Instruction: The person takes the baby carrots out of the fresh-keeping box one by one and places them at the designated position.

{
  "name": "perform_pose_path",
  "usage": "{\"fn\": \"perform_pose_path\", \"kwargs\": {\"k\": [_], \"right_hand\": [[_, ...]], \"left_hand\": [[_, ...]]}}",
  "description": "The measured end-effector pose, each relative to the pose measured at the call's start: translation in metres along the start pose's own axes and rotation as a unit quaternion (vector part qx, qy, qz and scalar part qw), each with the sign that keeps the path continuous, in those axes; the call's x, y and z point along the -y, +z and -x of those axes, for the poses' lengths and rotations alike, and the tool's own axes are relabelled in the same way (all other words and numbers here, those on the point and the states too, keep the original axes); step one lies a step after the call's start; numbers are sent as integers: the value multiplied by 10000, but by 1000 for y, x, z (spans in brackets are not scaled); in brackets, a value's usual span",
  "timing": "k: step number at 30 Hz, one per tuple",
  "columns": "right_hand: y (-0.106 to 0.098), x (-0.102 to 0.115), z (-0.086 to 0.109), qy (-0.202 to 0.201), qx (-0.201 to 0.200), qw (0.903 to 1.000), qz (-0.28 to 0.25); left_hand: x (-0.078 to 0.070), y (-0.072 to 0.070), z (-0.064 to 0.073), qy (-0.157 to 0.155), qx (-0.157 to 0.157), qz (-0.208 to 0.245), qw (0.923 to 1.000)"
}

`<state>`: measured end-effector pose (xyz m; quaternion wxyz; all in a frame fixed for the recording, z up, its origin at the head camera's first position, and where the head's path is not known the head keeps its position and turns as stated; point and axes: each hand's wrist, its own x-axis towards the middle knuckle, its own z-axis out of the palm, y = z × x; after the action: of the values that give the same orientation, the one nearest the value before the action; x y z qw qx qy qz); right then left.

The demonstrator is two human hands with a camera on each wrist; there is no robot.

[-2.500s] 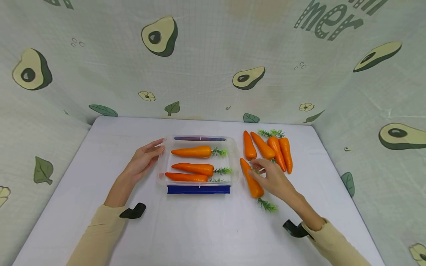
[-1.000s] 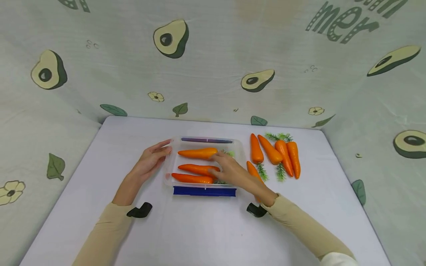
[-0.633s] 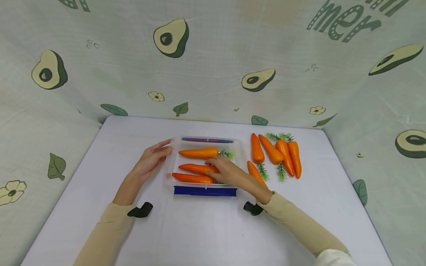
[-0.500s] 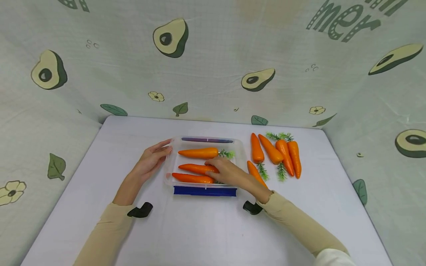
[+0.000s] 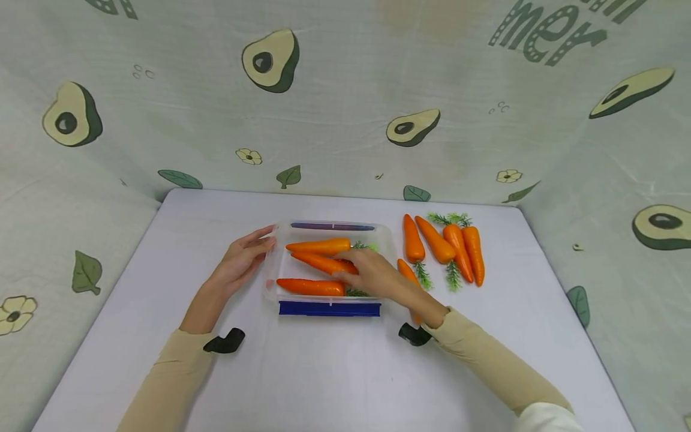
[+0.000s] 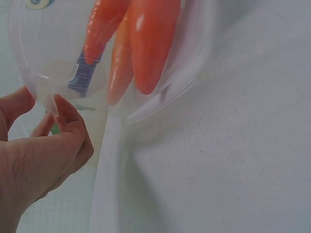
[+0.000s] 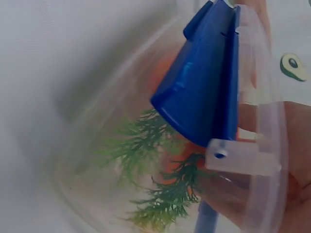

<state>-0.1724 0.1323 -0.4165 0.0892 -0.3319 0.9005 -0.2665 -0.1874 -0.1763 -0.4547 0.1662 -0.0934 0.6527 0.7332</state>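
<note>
A clear plastic food container point(image 5: 272, 275) with blue clip latches holds three orange carrots with green leafy tops. My left hand point(image 5: 242, 259) pinches the container's left rim; the left wrist view shows thumb and fingers point(image 6: 73, 128) on that clear edge. Inside the container, my right hand point(image 5: 372, 275) grips the thick end of the middle carrot point(image 5: 313, 261), which slants with its tip close to the back carrot point(image 5: 318, 246). The front carrot point(image 5: 310, 287) lies along the front wall. In the right wrist view, the wall and blue latch point(image 7: 199, 87) partly cover my right hand.
Several more carrots point(image 5: 436, 240) lie on the white table point(image 5: 324, 378) right of the container. One of them, a nearer carrot point(image 5: 407, 273), is partly hidden under my right forearm. A printed avocado cloth point(image 5: 335, 78) rises behind the table.
My right hand went from the carrots on the table into the container and took hold of the middle carrot. That carrot has moved back, away from the front one. My left hand stays on the rim.
</note>
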Motion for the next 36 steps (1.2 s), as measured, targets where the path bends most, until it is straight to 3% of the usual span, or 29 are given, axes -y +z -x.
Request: {"fn": "perform_pose_path", "kwargs": {"k": [8,16,26,36], "right_hand": [[-16,4,6,-341,-584,9974,-236],[-35,9,14,-294,-876,9931,-717],[-56,11,36,163,-1483,9793,-1369],[-73,0,64,688,-2045,9693,-1183]], "left_hand": [[-2,0,1,-10,-2,-1,10000],[-3,1,1,-71,-12,-10,10000],[-3,1,4,-105,19,-147,9998],[-3,1,3,-88,64,-66,9999]]}}
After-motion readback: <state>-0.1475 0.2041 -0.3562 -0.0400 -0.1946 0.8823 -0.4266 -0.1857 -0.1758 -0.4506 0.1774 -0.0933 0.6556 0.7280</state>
